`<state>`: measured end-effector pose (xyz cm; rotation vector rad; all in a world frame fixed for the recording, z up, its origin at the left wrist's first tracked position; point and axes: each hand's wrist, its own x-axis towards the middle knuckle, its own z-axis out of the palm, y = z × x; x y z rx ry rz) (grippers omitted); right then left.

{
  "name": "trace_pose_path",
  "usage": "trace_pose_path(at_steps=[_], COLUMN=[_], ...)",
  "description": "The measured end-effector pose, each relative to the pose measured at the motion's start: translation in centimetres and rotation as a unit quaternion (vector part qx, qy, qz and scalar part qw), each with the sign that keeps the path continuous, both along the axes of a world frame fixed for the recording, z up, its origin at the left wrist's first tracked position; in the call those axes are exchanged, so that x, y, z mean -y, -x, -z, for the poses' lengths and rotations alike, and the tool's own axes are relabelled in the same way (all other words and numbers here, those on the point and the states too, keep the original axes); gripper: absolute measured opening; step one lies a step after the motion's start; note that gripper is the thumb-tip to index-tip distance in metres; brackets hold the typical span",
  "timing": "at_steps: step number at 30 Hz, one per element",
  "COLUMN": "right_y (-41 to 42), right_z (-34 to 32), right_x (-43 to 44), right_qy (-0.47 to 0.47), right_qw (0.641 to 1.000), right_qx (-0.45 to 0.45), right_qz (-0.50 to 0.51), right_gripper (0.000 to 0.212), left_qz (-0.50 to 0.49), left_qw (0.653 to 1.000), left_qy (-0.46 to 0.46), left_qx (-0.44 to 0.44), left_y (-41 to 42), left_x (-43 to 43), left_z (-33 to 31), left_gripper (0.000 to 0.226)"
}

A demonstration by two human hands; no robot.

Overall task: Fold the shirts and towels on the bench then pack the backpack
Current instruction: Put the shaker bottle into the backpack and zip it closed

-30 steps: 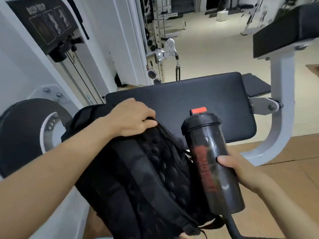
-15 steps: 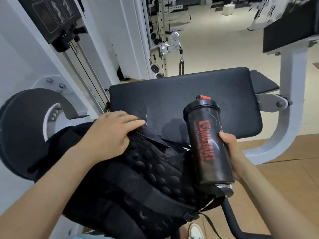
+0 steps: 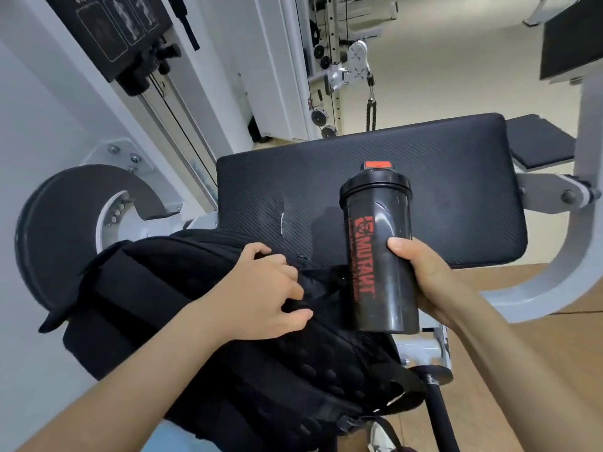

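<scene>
A black backpack (image 3: 228,370) with a padded, bumpy back panel lies on its side at the near end of the black padded bench (image 3: 450,197). My left hand (image 3: 261,295) grips the backpack's fabric near its top edge, fingers curled into it. My right hand (image 3: 427,282) holds a black shaker bottle (image 3: 378,252) with red lettering and a red cap tab, upright, just right of the backpack's top and above the bench's near edge. No shirts or towels show.
A white machine frame (image 3: 580,243) curves around the bench's right side. A black round pad (image 3: 62,230) and white cable tower (image 3: 202,102) stand at the left. A black bar (image 3: 440,415) runs down by the backpack. Pale gym floor lies beyond.
My left hand slid along the backpack's top toward the bottle and curled into the fabric. The bottle rose and straightened to upright beside the bag.
</scene>
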<state>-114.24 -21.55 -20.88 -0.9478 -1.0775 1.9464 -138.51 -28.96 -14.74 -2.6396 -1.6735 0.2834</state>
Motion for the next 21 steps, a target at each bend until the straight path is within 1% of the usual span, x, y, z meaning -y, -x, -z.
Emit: trace_pose_path(at_steps=[3, 6, 7, 9, 12, 15, 16, 19, 21], right_y=[0.0, 0.9, 1.3, 2.0, 3.0, 4.1, 4.4, 5.1, 5.5], right_z=[0.4, 0.6, 0.5, 0.4, -0.1, -0.8, -0.9, -1.4, -1.4], right_x=[-0.3, -0.1, -0.1, -0.1, -0.4, -0.6, -0.6, -0.5, -0.3], right_qy=[0.089, 0.169, 0.19, 0.221, 0.226, 0.213, 0.204, 0.176, 0.148], right_qw=[0.995, 0.979, 0.973, 0.963, 0.959, 0.96, 0.962, 0.97, 0.975], right_qx=[-0.031, -0.084, -0.101, -0.118, -0.112, -0.078, -0.062, -0.033, -0.008], right_qz=[0.039, 0.072, 0.081, 0.095, 0.13, 0.162, 0.169, 0.166, 0.165], right_gripper=[0.052, 0.064, 0.064, 0.061, 0.065, 0.065, 0.064, 0.063, 0.067], left_qz=[-0.001, -0.026, -0.027, -0.013, 0.001, -0.005, -0.006, -0.019, -0.053], left_qw=[0.999, 0.995, 0.995, 0.998, 0.999, 0.99, 0.985, 0.976, 0.969], left_qy=[0.033, 0.083, 0.078, 0.038, -0.033, -0.107, -0.126, -0.169, -0.197], left_qx=[-0.042, -0.051, -0.049, -0.044, -0.008, 0.094, 0.117, 0.139, 0.137], left_y=[-0.8, -1.4, -1.8, -2.7, -3.9, -4.3, -4.3, -4.5, -4.9], left_x=[0.4, 0.0, -0.2, 0.0, 1.3, 2.3, 2.6, 3.3, 3.7], left_z=[-0.1, -0.2, 0.0, 0.4, 1.7, 2.8, 3.1, 3.7, 3.7], left_gripper=[0.054, 0.044, 0.042, 0.04, 0.035, 0.019, 0.018, 0.018, 0.014])
